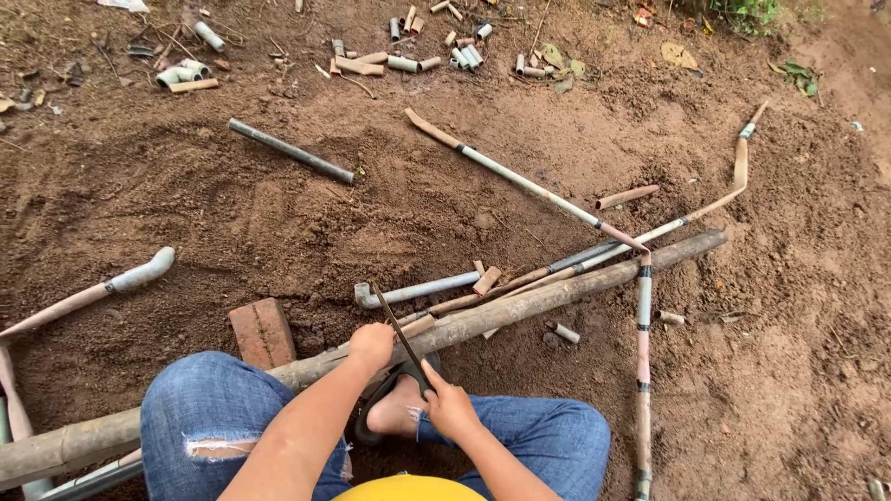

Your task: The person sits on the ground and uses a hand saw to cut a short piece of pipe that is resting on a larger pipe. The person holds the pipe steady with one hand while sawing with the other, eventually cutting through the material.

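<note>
On dirt, two hands — left hand (371, 345), right hand (449, 405) — one blade (401, 336)

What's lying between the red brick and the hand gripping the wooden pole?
In the head view, only bare soil and a stretch of the wooden pole lie between the red brick and the left hand; no pipe pieces sit there.

L hand (372, 344) fisted, arm extended fwd; R hand (449, 404) curled shut just beside, forearm angled in.

Bare brown dirt ground (232, 213) carries a long log (520, 301), a brick (263, 331) and scattered pipe pieces (408, 63)
</note>
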